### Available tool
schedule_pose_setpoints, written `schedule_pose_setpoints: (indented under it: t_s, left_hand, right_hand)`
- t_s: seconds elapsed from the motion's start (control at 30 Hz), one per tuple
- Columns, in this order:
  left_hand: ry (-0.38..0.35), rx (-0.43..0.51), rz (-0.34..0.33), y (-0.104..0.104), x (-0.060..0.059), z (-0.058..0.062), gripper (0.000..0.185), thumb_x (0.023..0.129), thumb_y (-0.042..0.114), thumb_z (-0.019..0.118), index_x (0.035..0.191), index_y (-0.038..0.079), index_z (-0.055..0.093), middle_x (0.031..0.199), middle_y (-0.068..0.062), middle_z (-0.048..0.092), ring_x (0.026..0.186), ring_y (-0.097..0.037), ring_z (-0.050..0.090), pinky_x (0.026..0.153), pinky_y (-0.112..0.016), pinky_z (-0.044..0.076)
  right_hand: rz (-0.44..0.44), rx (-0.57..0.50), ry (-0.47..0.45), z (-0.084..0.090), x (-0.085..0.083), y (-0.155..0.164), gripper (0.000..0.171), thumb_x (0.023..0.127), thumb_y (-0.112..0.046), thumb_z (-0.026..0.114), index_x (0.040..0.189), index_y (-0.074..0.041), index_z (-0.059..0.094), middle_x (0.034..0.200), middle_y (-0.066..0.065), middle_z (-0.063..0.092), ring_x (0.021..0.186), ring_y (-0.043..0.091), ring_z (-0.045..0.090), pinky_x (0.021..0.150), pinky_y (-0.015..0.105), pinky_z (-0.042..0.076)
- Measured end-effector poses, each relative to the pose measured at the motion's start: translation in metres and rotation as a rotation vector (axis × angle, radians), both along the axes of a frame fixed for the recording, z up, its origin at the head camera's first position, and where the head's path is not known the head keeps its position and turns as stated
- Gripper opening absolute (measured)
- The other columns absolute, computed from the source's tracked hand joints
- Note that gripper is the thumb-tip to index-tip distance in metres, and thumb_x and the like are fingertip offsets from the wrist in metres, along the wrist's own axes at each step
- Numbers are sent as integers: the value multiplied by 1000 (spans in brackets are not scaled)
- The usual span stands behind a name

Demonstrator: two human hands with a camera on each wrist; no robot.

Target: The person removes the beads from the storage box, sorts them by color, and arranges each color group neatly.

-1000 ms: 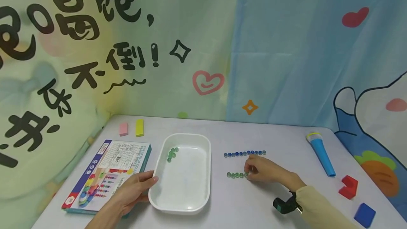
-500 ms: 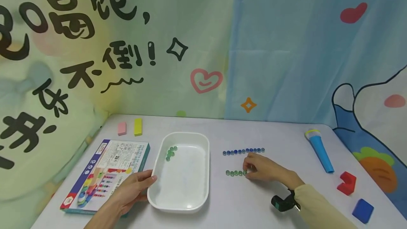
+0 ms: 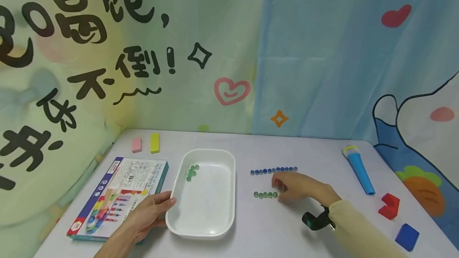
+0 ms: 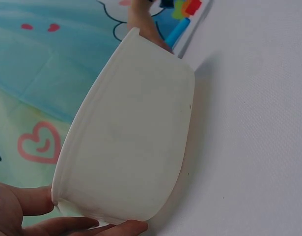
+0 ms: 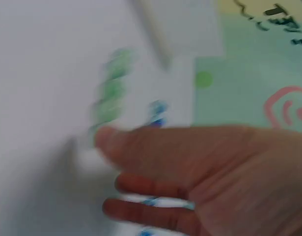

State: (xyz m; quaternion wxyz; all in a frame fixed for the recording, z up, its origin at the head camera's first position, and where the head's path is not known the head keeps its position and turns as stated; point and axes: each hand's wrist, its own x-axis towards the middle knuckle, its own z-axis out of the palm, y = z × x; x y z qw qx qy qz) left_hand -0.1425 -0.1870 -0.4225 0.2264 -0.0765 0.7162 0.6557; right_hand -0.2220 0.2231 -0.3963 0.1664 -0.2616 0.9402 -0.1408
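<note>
My left hand point(image 3: 150, 212) grips the left rim of a white plastic tray point(image 3: 208, 210), thumb at the rim and fingers beneath, as the left wrist view shows against the tray's outer wall point(image 4: 126, 128). Several small round green glass beads point(image 3: 192, 172) lie inside it, at the upper left. On the table a short row of green beads point(image 3: 265, 195) ends beside my right hand point(image 3: 303, 188), whose thumb and fingers are apart. The right wrist view is blurred; the thumb overlaps the row's near end there. Behind, a longer row of blue beads point(image 3: 274, 170) is partly near the knuckles.
A toy box point(image 3: 125, 194) lies left of the tray. Pink point(image 3: 137, 145) and yellow point(image 3: 155, 143) blocks stand behind it. At right are a blue toy microphone point(image 3: 359, 170), a red block point(image 3: 389, 206) and a blue block point(image 3: 407, 237). A printed curtain hangs behind the table.
My right hand's fingertips have parted from the last green bead and shifted slightly right, leaving that bead in view at the row's end. My left hand and the tray stay in place.
</note>
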Motion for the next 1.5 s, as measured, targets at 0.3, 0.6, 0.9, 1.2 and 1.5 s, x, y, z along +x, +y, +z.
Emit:
schedule_pose_setpoints:
  t_s: [0.3, 0.6, 0.9, 1.2, 1.5]
  left_hand:
    - [4, -11, 7, -2, -1, 3, 59, 100, 25, 54, 145, -9, 34, 143, -28, 45, 102, -21, 64, 84, -40, 58]
    - [13, 15, -20, -2, -3, 3, 62, 99, 25, 55, 145, -10, 33, 142, -28, 46, 102, -20, 64, 83, -40, 58]
    - [18, 54, -57, -1, -2, 2, 63, 99, 26, 54, 145, -11, 31, 137, -24, 53, 102, -19, 65, 84, -39, 58]
    - [27, 73, -71, 0, 1, -1, 64, 100, 25, 54, 145, -12, 29, 139, -25, 51, 106, -20, 64, 85, -41, 57]
    - [22, 52, -46, -2, 0, -2, 64, 100, 24, 54, 145, -13, 29, 141, -28, 47, 105, -20, 64, 85, -42, 57]
  right_hand:
    - [131, -90, 103, 57, -22, -73, 22, 88, -21, 72, 105, -11, 63, 100, 2, 65, 88, 14, 62, 76, 26, 52]
    - [248, -121, 128, 49, -30, -183, 23, 90, -25, 69, 109, -13, 65, 103, 1, 65, 86, 11, 58, 74, 23, 48]
    - [167, 99, 83, 7, -39, -230, 33, 87, -29, 72, 119, -23, 66, 108, -4, 65, 98, 11, 59, 83, 29, 51]
    - [167, 149, 106, -8, -33, -233, 22, 84, -24, 75, 105, -27, 69, 103, -7, 64, 93, 10, 58, 79, 31, 51]
    - [194, 88, 134, 1, -38, -226, 11, 85, -19, 74, 94, -22, 68, 84, -9, 60, 78, 6, 53, 66, 21, 44]
